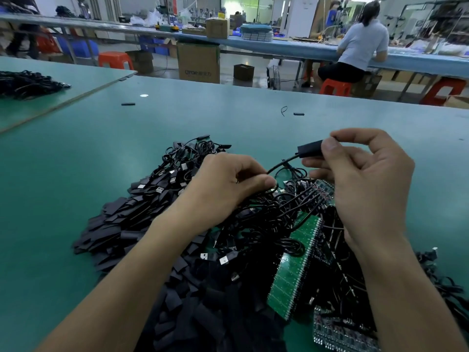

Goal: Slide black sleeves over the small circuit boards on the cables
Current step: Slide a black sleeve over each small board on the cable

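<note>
The person's right hand (360, 184) is pinching a black sleeve (310, 148) between thumb and forefinger, holding it up above the counter (228, 123). A thin black cable (280, 164) is coming out of the sleeve's near end and curving down to the left hand (228, 184), whose curled fingers are gripping it just over the tangle of cables (266, 219). I cannot tell whether a board is sitting inside the sleeve. A heap of loose sleeves (114, 224) is lying on the green counter to the left of the tangle and spreading under both forearms. Green circuit board strips (297, 257) are lying to the right, partly under the cables. A stray sleeve (128, 104) is lying farther out on the counter. Across the room, a seated person (360, 47) is working at another counter on a red stool (335, 87).
</note>
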`<state>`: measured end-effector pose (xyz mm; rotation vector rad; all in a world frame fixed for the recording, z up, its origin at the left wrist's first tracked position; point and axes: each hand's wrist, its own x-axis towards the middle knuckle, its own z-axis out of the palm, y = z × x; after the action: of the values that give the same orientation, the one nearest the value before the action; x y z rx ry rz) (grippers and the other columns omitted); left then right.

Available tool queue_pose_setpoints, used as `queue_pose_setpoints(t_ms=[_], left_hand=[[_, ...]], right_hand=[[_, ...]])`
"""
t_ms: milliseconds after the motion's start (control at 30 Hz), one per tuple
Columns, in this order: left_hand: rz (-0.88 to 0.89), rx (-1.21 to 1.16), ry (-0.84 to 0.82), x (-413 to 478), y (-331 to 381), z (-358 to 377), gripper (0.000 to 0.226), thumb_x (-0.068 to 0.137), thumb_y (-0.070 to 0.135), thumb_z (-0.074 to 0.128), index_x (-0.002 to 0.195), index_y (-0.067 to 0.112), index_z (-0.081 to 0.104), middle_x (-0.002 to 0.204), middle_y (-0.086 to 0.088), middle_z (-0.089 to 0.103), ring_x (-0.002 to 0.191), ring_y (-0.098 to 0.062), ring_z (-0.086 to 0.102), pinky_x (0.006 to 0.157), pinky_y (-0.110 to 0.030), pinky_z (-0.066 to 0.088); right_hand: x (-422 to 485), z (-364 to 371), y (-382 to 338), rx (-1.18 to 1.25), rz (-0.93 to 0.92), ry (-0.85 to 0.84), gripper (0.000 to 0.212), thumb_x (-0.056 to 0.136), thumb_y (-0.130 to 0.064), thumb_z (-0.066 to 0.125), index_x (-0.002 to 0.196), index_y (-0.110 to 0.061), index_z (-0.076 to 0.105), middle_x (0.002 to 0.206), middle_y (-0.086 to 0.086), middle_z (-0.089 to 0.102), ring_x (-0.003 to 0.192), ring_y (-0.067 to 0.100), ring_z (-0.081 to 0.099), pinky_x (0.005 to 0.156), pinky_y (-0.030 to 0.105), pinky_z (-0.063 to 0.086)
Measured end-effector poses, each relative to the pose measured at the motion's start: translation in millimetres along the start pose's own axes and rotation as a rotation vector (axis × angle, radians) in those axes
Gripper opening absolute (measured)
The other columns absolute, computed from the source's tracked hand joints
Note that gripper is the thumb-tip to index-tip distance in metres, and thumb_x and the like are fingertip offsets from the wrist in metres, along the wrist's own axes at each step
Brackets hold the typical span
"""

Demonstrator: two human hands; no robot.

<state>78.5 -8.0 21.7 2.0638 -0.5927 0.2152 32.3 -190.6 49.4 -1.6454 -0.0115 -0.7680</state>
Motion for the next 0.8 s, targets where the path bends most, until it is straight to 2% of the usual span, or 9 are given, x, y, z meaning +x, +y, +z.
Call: queue_pose_setpoints(t_ms=[133,200,333,400,467,533,633,700,800], left_hand=[[-0.038,0.058,0.376,9,-8,-8,0.008,0.089,0.031,0.073,0.081,0.03,0.073,0.06,0.03,0.064,0.057,0.011,0.058,0.056,-0.003,0.04],[-0.067,0.08,0.506,21,-14,-18,0.01,0.092,0.03,0.072,0.084,0.024,0.074,0.055,0.028,0.06,0.056,0.016,0.057,0.056,0.0,0.037],[-0.202,0.212,0.552,57,-36,-40,0.028,0.096,0.033,0.066,0.09,0.008,0.076,0.059,0.016,0.054,0.055,0.002,0.051,0.058,-0.014,0.033],[-0.291,0.277,0.502,68,-50,-44,0.03,0.099,0.03,0.062,0.086,0.005,0.073,0.057,0.005,0.052,0.062,-0.015,0.054,0.064,-0.024,0.03],[-0.384,0.295,0.439,72,-60,-43,0.028,0.101,0.028,0.058,0.088,0.007,0.072,0.071,-0.011,0.064,0.083,-0.034,0.06,0.072,-0.034,0.039],[-0.434,0.262,0.414,71,-65,-40,0.021,0.103,0.027,0.055,0.096,0.012,0.067,0.103,-0.021,0.071,0.098,-0.035,0.06,0.091,-0.039,0.045],[-0.402,0.396,0.456,62,-62,-32,0.029,0.104,0.029,0.052,0.127,0.017,0.064,0.133,-0.013,0.061,0.125,-0.033,0.051,0.106,-0.039,0.037],[-0.279,0.392,0.545,52,-49,-24,0.026,0.103,0.029,0.052,0.123,0.022,0.067,0.125,-0.005,0.064,0.116,-0.021,0.055,0.098,-0.027,0.038],[-0.138,-0.101,0.49,34,-22,-11,0.015,0.1,0.03,0.059,0.094,0.023,0.07,0.087,0.006,0.072,0.075,0.003,0.063,0.066,-0.012,0.047]], right_hand=[[1,-8,-1,-0.419,-0.113,0.04,0.011,0.095,-0.032,0.065,0.106,-0.034,0.067,0.094,-0.02,0.069,0.093,0.007,0.066,0.09,0.043,0.054],[6,-14,1,-0.615,-0.05,-0.02,0.024,0.094,-0.037,0.063,0.117,-0.03,0.066,0.11,-0.006,0.067,0.107,0.02,0.061,0.099,0.043,0.048],[9,-18,6,-0.81,0.151,-0.199,0.037,0.091,-0.039,0.064,0.126,-0.026,0.063,0.112,0.003,0.067,0.103,0.022,0.059,0.092,0.032,0.041],[8,-18,9,-0.835,0.2,-0.259,0.035,0.091,-0.034,0.064,0.125,-0.028,0.063,0.109,0.002,0.067,0.095,0.019,0.055,0.083,0.028,0.037],[8,-19,11,-0.84,0.205,-0.277,0.031,0.09,-0.026,0.065,0.121,-0.031,0.065,0.106,0.001,0.067,0.093,0.019,0.055,0.079,0.028,0.037],[9,-20,11,-0.809,0.168,-0.254,0.031,0.089,-0.021,0.068,0.118,-0.032,0.067,0.096,-0.004,0.067,0.091,0.018,0.059,0.079,0.027,0.039],[9,-19,8,-0.682,0.095,-0.219,0.03,0.089,-0.02,0.071,0.117,-0.032,0.069,0.091,-0.009,0.067,0.089,0.014,0.065,0.084,0.025,0.044],[7,-15,7,-0.533,0.084,-0.223,0.022,0.09,-0.021,0.072,0.106,-0.035,0.07,0.091,-0.015,0.068,0.089,0.005,0.067,0.088,0.028,0.05],[7,-9,8,-0.339,0.11,-0.258,0.018,0.088,-0.021,0.076,0.085,-0.037,0.067,0.081,-0.014,0.072,0.08,0.0,0.069,0.083,0.027,0.055]])
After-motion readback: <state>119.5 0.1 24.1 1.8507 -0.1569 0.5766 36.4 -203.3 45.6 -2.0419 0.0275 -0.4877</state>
